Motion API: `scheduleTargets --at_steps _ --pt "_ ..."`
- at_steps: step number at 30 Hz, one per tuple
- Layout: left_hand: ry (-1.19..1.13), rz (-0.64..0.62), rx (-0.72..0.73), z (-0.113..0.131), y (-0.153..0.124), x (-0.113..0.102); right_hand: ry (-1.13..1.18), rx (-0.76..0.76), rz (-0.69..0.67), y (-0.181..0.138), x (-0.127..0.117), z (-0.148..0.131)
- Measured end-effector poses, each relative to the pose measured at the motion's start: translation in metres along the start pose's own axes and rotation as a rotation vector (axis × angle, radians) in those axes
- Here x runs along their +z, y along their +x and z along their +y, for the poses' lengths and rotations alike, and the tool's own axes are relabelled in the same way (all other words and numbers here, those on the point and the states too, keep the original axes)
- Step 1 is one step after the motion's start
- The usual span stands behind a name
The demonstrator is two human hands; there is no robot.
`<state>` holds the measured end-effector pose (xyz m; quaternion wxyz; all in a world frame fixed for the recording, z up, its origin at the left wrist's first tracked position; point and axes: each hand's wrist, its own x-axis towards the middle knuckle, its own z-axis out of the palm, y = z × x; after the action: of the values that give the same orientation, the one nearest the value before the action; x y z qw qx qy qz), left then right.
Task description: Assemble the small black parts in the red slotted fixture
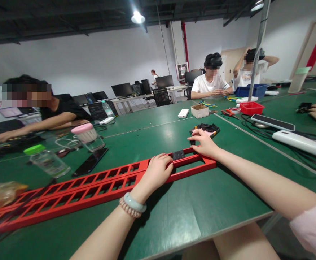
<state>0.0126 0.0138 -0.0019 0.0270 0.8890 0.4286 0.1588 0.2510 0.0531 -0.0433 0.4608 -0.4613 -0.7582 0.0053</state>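
A long red ladder-like frame point(98, 183) lies across the table. My left hand point(156, 171) rests over it, fingers curled over its rail. Right beside those fingertips, black rectangular blocks point(178, 155) sit in the frame's slot. At the frame's right end, my right hand point(205, 145) pinches a small black piece point(192, 142) between thumb and fingers, just above the rail. Behind this hand lies a tray point(214, 134) with a heap of black pieces, partly hidden by my fingers.
On the green table point(169, 213) stand a pink-lidded jar point(89, 137), a green-lidded jar point(47, 162) and a phone point(91, 162). A cardboard box point(199, 111), red bin point(251, 108), pliers point(229, 113), cables and a white power strip point(301, 142) lie beyond. Co-workers sit around.
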Motion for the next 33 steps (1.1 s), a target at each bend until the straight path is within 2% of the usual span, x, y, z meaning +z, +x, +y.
scheduleTargets --at_steps 6,13,24,33 --pt "0.024 -0.006 0.016 -0.001 0.000 0.001 0.089 0.007 -0.101 0.000 -0.002 -0.011" --pt "0.036 -0.001 0.031 -0.001 -0.001 0.001 0.199 0.151 -0.164 0.001 0.001 -0.013" --pt "0.054 -0.005 0.024 -0.002 0.000 0.002 0.192 0.093 -0.249 0.000 -0.003 -0.024" --pt "0.006 0.006 0.006 -0.002 -0.001 0.002 0.218 0.047 -0.302 0.001 -0.003 -0.019"
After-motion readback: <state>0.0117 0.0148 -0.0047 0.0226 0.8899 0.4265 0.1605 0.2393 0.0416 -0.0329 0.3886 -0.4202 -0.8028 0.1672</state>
